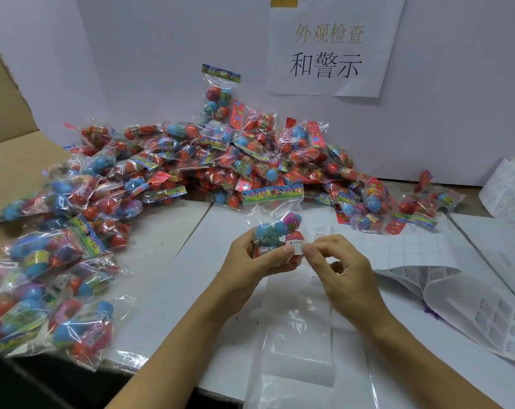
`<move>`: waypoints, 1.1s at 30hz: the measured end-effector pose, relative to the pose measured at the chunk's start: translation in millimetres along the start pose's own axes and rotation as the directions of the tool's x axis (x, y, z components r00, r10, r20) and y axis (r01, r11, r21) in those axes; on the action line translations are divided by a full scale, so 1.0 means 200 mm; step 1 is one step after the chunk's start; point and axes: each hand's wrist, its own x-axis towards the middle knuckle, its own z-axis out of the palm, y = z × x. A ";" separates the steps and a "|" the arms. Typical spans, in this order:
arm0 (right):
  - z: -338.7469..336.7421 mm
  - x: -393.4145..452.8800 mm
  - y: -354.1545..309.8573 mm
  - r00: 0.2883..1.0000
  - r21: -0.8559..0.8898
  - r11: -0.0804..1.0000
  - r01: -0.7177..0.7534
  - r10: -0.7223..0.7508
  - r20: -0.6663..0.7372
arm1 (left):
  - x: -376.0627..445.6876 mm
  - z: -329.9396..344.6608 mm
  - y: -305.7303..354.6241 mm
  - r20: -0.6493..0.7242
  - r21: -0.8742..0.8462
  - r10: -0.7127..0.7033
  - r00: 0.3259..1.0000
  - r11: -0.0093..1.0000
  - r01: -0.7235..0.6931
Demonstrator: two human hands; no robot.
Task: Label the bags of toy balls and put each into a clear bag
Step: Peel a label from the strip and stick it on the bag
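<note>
Left hand (260,255) gripping bag of balls (275,228) above worktop (191,249). Right hand (339,270) pinching warning sticker (295,247) onto bag. Press flat, rub out wrinkles. Clear bag (297,349) waiting below.

A packing and inspection station in a small factory or warehouse: a white table (173,261) heaped with bagged toy balls (221,160), an open cardboard carton (11,137) at left, sheets of warning labels (457,290) at right, and a printed Chinese sign (328,51) taped to the far partition.
</note>
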 end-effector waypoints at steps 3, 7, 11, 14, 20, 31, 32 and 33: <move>0.00 0.00 0.00 1.000 -0.009 1.000 0.019 -0.018 0.007 | 0.00 0.00 0.00 -0.001 0.023 -0.001 1.000 1.000 0.001; 0.00 0.00 0.00 1.000 0.005 1.000 0.014 -0.014 0.024 | 0.00 0.00 0.00 -0.002 0.030 0.000 1.000 1.000 0.000; 0.00 0.01 0.02 0.999 0.009 0.999 -0.036 0.036 0.029 | 0.00 0.00 0.00 -0.012 0.046 0.001 1.000 0.999 0.000; 0.00 0.01 0.01 0.999 0.014 0.999 -0.047 0.047 -0.012 | 0.00 0.01 0.00 0.007 0.059 -0.010 1.000 0.998 0.010; 0.00 0.01 0.03 0.999 0.002 0.999 -0.043 0.043 -0.028 | 0.00 0.01 -0.01 0.027 0.092 -0.019 0.999 0.996 0.017; 0.00 0.01 0.03 0.999 -0.014 0.999 -0.043 0.043 -0.010 | 0.00 0.01 -0.01 -0.005 0.092 -0.055 0.998 0.994 0.055; 0.00 0.01 0.03 0.999 -0.021 0.999 -0.044 0.044 -0.006 | 0.00 0.01 -0.01 -0.017 0.086 -0.060 0.998 0.994 0.061; 0.00 0.01 0.03 0.999 -0.021 0.999 -0.043 0.043 0.002 | 0.01 0.01 -0.01 -0.027 0.078 -0.063 0.998 0.995 0.065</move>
